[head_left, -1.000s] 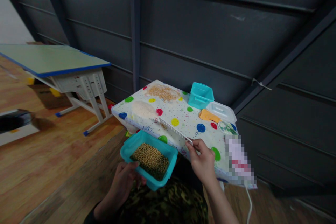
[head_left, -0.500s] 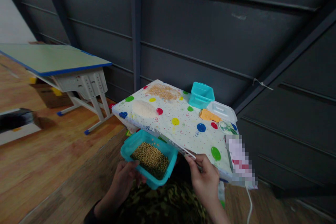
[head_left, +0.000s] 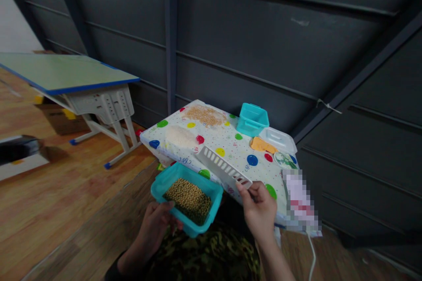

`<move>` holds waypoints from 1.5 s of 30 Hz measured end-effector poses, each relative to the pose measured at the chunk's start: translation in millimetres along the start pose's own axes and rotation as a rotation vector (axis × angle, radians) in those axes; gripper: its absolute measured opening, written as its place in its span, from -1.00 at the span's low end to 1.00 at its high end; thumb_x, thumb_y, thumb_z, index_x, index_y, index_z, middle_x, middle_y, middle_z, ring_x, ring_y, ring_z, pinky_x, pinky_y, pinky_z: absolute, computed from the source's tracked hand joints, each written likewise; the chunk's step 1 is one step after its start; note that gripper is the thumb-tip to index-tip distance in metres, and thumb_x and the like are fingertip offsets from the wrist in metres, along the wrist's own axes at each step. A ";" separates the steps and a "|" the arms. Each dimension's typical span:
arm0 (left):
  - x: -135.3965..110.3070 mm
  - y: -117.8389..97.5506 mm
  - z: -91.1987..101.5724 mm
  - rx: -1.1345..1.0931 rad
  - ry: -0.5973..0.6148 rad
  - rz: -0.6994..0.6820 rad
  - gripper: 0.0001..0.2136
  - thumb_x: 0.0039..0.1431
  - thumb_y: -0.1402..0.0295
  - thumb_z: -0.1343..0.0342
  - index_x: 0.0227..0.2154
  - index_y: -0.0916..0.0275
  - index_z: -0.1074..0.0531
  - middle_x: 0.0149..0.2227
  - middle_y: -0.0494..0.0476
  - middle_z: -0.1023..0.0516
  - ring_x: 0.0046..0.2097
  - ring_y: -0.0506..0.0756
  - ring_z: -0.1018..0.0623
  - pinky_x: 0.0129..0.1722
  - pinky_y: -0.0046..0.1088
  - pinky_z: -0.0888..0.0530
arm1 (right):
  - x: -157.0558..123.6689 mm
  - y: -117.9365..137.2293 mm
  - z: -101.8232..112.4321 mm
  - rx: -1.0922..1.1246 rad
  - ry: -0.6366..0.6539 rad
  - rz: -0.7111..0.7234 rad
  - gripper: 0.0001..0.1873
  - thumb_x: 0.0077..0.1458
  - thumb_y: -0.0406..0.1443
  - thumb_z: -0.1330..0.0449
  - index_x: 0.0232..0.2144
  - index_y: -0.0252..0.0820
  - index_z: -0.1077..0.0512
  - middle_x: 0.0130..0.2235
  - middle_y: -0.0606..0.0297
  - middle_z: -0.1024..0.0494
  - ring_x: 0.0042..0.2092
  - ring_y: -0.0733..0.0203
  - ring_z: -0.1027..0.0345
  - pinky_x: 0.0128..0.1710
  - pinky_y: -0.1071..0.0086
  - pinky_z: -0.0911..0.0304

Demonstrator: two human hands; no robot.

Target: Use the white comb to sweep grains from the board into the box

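Observation:
My left hand (head_left: 157,221) is closed on the near left edge of a teal plastic container (head_left: 213,211), thumb over the rim. Yellow-tan beans (head_left: 187,195) that look like soybeans cover its bottom. My right hand (head_left: 260,208) pinches one end of a white slotted plastic strip (head_left: 224,170) between thumb and fingers. The strip is tilted above the front edge of the balloon-print tablecloth (head_left: 227,140), to the right of the container. On the cloth lie a pile of white grains (head_left: 180,136) and, behind it, a spread of tan beans (head_left: 204,115).
Another teal container (head_left: 252,123) stands at the table's back right. Near it lie a clear lid (head_left: 280,139), an orange cloth-like item (head_left: 263,144) and a small green-and-white item (head_left: 285,160). A green-topped desk (head_left: 66,72) stands left; a dark panelled wall (head_left: 237,30) rises behind.
My right hand has raised and turned the white strip, so its slotted face now shows over the cloth. My left hand and the container have hardly moved.

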State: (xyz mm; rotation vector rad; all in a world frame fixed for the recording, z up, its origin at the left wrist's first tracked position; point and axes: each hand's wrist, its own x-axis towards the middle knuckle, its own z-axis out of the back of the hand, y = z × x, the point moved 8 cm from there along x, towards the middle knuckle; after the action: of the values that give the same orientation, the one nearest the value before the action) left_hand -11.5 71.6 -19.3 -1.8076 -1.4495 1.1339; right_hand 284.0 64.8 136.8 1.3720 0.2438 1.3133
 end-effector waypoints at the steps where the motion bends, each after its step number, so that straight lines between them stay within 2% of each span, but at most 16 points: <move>1: 0.1 -1.0 0.2 -0.002 -0.005 -0.003 -0.50 0.06 0.02 -0.53 -0.79 0.14 -0.50 -0.68 0.19 -0.62 -0.63 0.13 -0.58 -0.64 -0.42 -0.44 | 5.6 -3.9 -1.8 0.002 -0.003 -0.016 -0.46 0.36 0.12 -0.43 -0.47 -0.04 -0.43 -0.56 0.39 -0.56 -0.54 0.22 -0.39 -0.52 0.43 -0.26; 5: 2.0 -2.1 -1.9 0.020 -0.011 -0.012 -0.50 0.03 0.02 -0.51 -0.82 0.12 -0.47 -0.71 0.20 -0.60 -0.68 0.11 -0.50 -0.66 -0.40 -0.38 | 23.9 -10.8 -15.6 0.024 0.030 -0.039 -0.45 0.28 0.17 -0.43 -0.48 -0.03 -0.40 -0.59 0.42 -0.50 -0.57 0.25 -0.31 -0.54 0.43 -0.19; 8: 3.0 0.1 0.9 0.027 -0.036 -0.023 -0.49 0.06 0.01 -0.48 -0.83 0.12 -0.47 -0.72 0.20 -0.59 -0.69 0.10 -0.48 -0.66 -0.40 -0.36 | 23.8 -9.1 -20.7 0.043 0.075 -0.050 -0.49 0.26 0.11 -0.45 -0.48 -0.03 -0.41 -0.58 0.41 -0.52 -0.56 0.22 -0.36 -0.54 0.42 -0.23; 12: 1.5 0.2 2.2 0.029 -0.020 -0.012 -0.50 0.05 0.02 -0.49 -0.81 0.12 -0.48 -0.70 0.20 -0.59 -0.64 0.13 -0.55 -0.65 -0.42 -0.42 | 15.3 -8.7 -14.0 0.086 0.106 -0.080 -0.54 0.25 0.04 -0.47 -0.47 -0.03 -0.42 -0.54 0.38 -0.57 -0.52 0.20 -0.42 -0.50 0.41 -0.29; 15: -0.2 -4.9 -1.9 0.047 0.011 -0.009 -0.52 0.04 0.01 -0.50 -0.79 0.14 -0.52 -0.71 0.18 -0.57 -0.63 0.14 -0.57 -0.64 -0.41 -0.46 | 15.4 -13.6 -7.1 0.136 0.076 -0.124 -0.53 0.21 0.06 -0.52 -0.46 -0.05 -0.44 -0.52 0.35 -0.60 -0.50 0.21 -0.41 -0.49 0.42 -0.28; 18: -0.7 -7.9 -3.4 0.056 -0.009 -0.012 -0.53 0.04 0.02 -0.49 -0.79 0.15 -0.53 -0.73 0.17 -0.55 -0.64 0.13 -0.57 -0.64 -0.41 -0.46 | 22.8 -19.3 -5.9 0.205 0.041 -0.159 -0.49 0.15 0.11 -0.57 -0.44 -0.06 -0.46 -0.47 0.30 -0.65 -0.47 0.19 -0.44 -0.47 0.40 -0.32; 23: 2.5 -1.7 4.4 0.028 -0.059 -0.023 -0.53 0.00 0.02 -0.49 -0.83 0.11 -0.49 -0.77 0.14 -0.50 -0.69 0.12 -0.50 -0.67 -0.41 -0.41 | 50.5 -30.9 -3.5 0.248 -0.002 -0.161 -0.41 0.05 0.19 -0.60 -0.42 -0.03 -0.43 -0.49 0.32 -0.64 -0.47 0.17 -0.47 -0.42 0.35 -0.40; 27: 3.5 6.4 9.9 0.025 -0.021 0.002 -0.49 0.08 -0.01 -0.51 -0.78 0.12 -0.49 -0.71 0.13 -0.57 -0.64 0.13 -0.55 -0.61 -0.39 -0.47 | 95.2 -45.6 -2.0 0.222 -0.044 -0.158 -0.40 -0.01 0.21 -0.60 -0.36 -0.03 -0.45 -0.43 0.29 -0.69 -0.41 0.12 -0.53 -0.36 0.31 -0.42; 29: 2.9 8.0 12.9 0.020 -0.034 0.011 -0.48 0.08 -0.01 -0.53 -0.78 0.11 -0.46 -0.70 0.14 -0.58 -0.63 0.14 -0.57 -0.60 -0.39 -0.48 | 123.3 -50.5 -13.3 0.197 -0.004 -0.144 -0.35 -0.09 0.23 -0.62 -0.38 -0.01 -0.41 -0.42 0.28 -0.69 -0.40 0.09 -0.55 -0.35 0.29 -0.40; 31: 2.4 8.2 14.3 0.018 -0.046 0.017 -0.48 0.08 0.00 -0.53 -0.78 0.12 -0.45 -0.70 0.14 -0.58 -0.62 0.15 -0.59 -0.59 -0.39 -0.48 | 149.6 -54.3 -32.6 0.167 0.056 -0.137 -0.41 -0.06 0.20 -0.59 -0.37 -0.01 -0.44 -0.41 0.26 -0.70 -0.39 0.07 -0.54 -0.34 0.27 -0.38; 34: 2.0 7.9 13.6 0.010 -0.040 0.025 -0.50 0.06 0.00 -0.54 -0.77 0.12 -0.49 -0.70 0.14 -0.59 -0.62 0.15 -0.59 -0.60 -0.39 -0.48 | 176.9 -64.2 -68.4 0.097 0.144 -0.201 -0.56 0.00 -0.01 -0.58 -0.38 -0.01 -0.43 -0.45 0.31 -0.68 -0.43 0.08 -0.50 -0.33 0.28 -0.33; 37: 1.8 7.6 13.8 -0.001 -0.026 0.020 -0.49 0.05 -0.03 -0.56 -0.77 0.13 -0.51 -0.70 0.14 -0.59 -0.65 0.12 -0.55 -0.62 -0.39 -0.48 | 191.0 -74.9 -95.2 0.032 0.165 -0.259 -0.65 0.05 -0.19 -0.55 -0.39 -0.01 -0.41 -0.44 0.32 -0.69 -0.41 0.08 -0.51 -0.30 0.28 -0.33; 40: 1.8 8.3 16.6 -0.003 -0.039 0.011 -0.49 0.05 -0.04 -0.55 -0.77 0.14 -0.53 -0.72 0.13 -0.57 -0.65 0.11 -0.55 -0.61 -0.41 -0.47 | 202.3 -84.7 -106.3 -0.016 0.135 -0.266 -0.71 0.05 -0.29 -0.50 -0.42 -0.02 -0.42 -0.40 0.30 -0.71 -0.36 0.06 -0.54 -0.26 0.28 -0.31; 45: 2.5 10.6 19.1 0.009 -0.060 0.021 -0.46 -0.01 -0.09 -0.56 -0.79 0.15 -0.51 -0.72 0.17 -0.57 -0.67 0.13 -0.54 -0.66 -0.40 -0.41 | 227.1 -103.2 -103.2 -0.033 0.049 -0.257 -0.73 -0.06 -0.32 -0.48 -0.46 -0.01 -0.43 -0.44 0.34 -0.66 -0.34 -0.01 -0.55 -0.22 0.25 -0.33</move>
State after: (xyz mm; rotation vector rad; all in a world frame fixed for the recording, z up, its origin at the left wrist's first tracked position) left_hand -22.8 69.6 -38.2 -1.8009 -1.4601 1.2134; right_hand 337.2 329.2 147.0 1.2366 0.4157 1.1324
